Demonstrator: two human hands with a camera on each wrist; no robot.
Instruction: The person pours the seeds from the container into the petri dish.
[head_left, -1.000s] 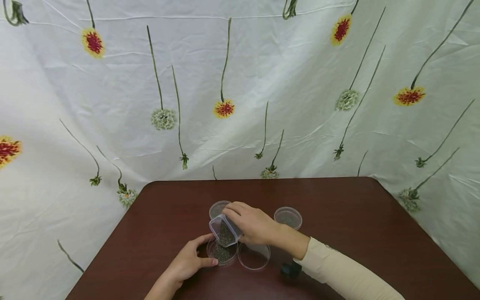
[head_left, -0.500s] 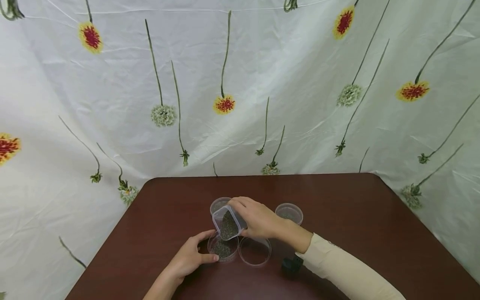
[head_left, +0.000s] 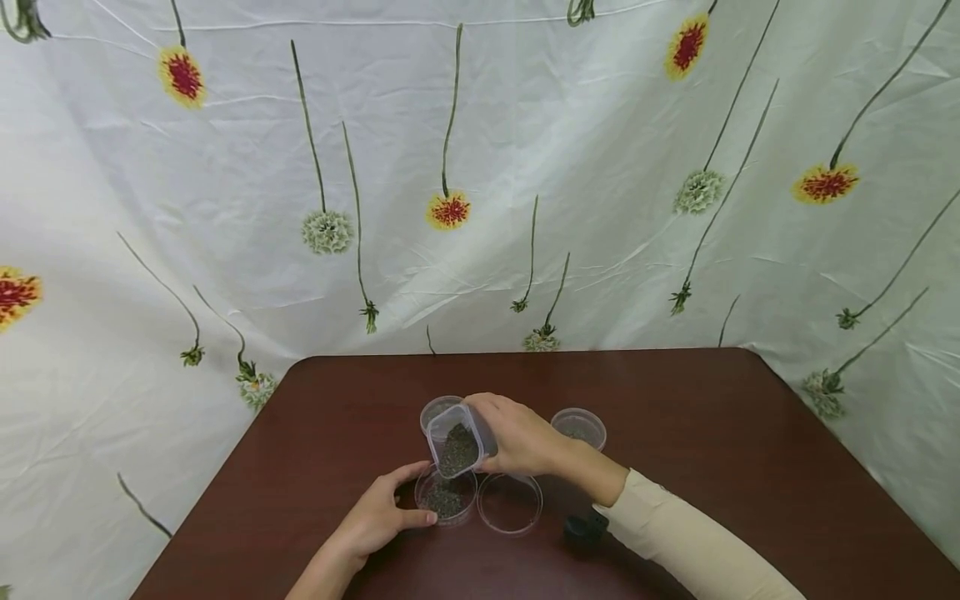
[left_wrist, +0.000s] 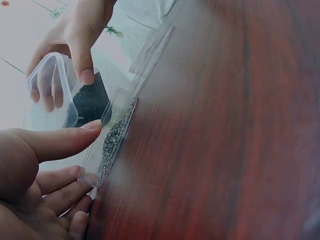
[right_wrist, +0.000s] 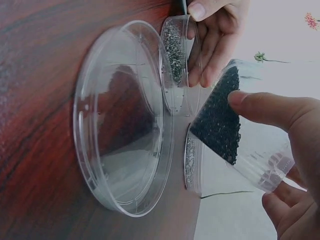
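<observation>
My left hand (head_left: 378,517) holds the side of a clear petri dish (head_left: 452,522), thumb and fingers on opposite sides of it. Dark grey granules (right_wrist: 173,52) lie heaped in that dish. Over it, my right hand (head_left: 521,437) grips a clear square plastic tub (head_left: 442,425), tilted with its mouth toward the left hand. Dark granules (right_wrist: 220,120) rest against the tub's lower wall, as the right wrist view shows. The right thumb presses on one side of the tub, and the other fingers are partly hidden behind it.
Beside the held dish stands a clear round dish (right_wrist: 125,75) without granules. Two more round dishes, a left one (head_left: 435,408) and a right one (head_left: 578,427), sit farther back. A small black object (head_left: 585,529) is under the right wrist. A flowered cloth (head_left: 615,167) hangs behind the brown table (head_left: 360,400).
The tub has shifted slightly right and is a little less tipped over the dish than one second ago. The left hand keeps its hold. The head view has shifted slightly.
</observation>
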